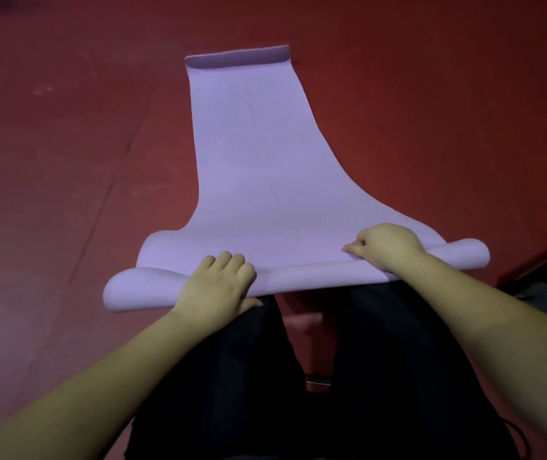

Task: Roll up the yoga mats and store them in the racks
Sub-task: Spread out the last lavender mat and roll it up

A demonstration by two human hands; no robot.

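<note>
Head view | lilac yoga mat lies on red floor, near end rolled | left hand curls over roll | right hand curls over roll, thumb pinching

Yoga mat: pale lilac/lavender, flat top surface plain, no print visible. Rolled near end same lilac, with a faint fine wavy rib texture showing at its left end. Curled far edge reads a shade darker, mauve-purple, with a thin pinkish rim line. Floor: deep red-maroon, matte, a few pale scuffs on the left, dark seam lines running diagonally. Trousers near the camera: black, plain. Far-right near corner: a grey-blue patch, too dim to identify.
</note>
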